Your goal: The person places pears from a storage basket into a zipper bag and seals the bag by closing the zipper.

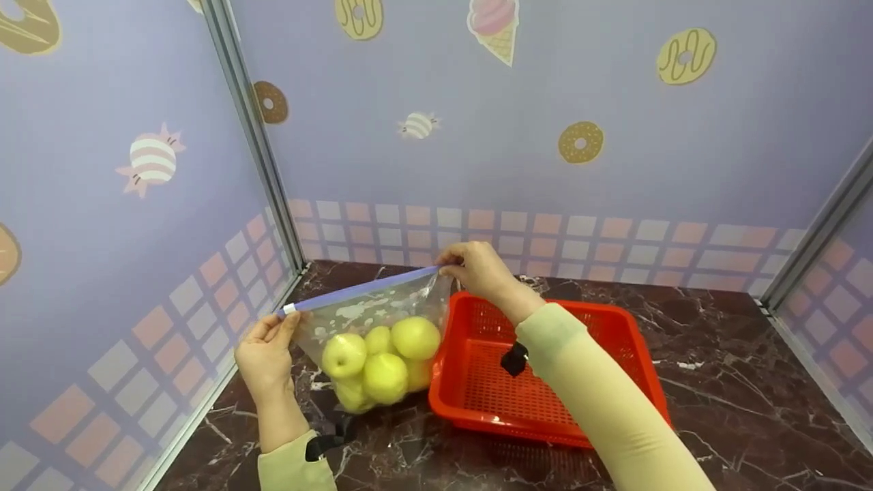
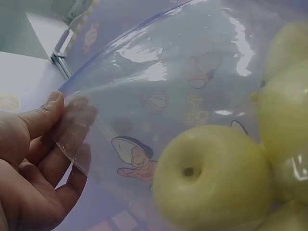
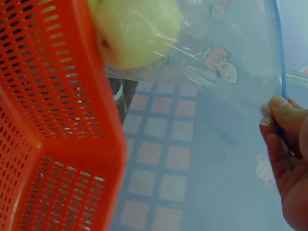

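A clear zipper bag with a blue-purple strip along its top holds several yellow-green apples. My left hand pinches the bag's left top corner beside the white slider. At the right top corner, thumb and fingers of my right hand pinch the end of the strip. The strip is stretched straight between both hands, higher on the right. Printed cartoon figures show on the film in the left wrist view, near an apple. In the right wrist view the fruit hangs close beside the basket's rim.
A red plastic basket with slotted walls stands right of the bag, under my right forearm. Both rest over a dark marbled tabletop. Purple walls with printed sweets and tiles enclose the back and sides.
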### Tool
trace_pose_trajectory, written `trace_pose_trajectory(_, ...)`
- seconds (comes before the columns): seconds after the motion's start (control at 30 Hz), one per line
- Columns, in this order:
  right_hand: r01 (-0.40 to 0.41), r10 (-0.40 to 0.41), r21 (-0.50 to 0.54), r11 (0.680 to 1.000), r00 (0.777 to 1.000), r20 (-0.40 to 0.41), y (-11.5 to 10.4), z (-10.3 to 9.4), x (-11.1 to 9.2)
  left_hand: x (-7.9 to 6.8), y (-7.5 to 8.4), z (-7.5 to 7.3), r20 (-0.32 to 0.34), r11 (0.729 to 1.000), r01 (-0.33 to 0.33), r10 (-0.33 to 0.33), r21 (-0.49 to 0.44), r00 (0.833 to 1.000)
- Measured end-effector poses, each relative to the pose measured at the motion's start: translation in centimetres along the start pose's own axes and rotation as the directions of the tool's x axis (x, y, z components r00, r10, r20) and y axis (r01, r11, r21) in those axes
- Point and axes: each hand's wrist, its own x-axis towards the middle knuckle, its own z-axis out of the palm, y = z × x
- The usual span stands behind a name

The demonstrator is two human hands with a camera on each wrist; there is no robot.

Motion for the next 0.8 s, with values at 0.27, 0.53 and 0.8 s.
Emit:
trace_pose_trajectory(0.27,-0.095,0.095,0.022,0.995,0.995,0.028,0.6,0.6,-0.2,0.3,-1.7,0.5,-0.031,0.983,-0.032,0.027,-0.182,0.999)
trace_pose_trajectory(0.53,0.039,-0.040,0.021,0.999,0.998,0.052,-2.2,1.8,-0.5,0.3,-2.0,0.7,-0.058,0.973,-0.025,0.011,-0.229,0.998)
trace_pose_trajectory(0.8,0.179,-0.174,-0.054,0.982,0.982,0.072,-7.8,6.2,0.0,0.1,-2.3,0.4,-0.059,0.964,-0.053,0.039,-0.260,0.997)
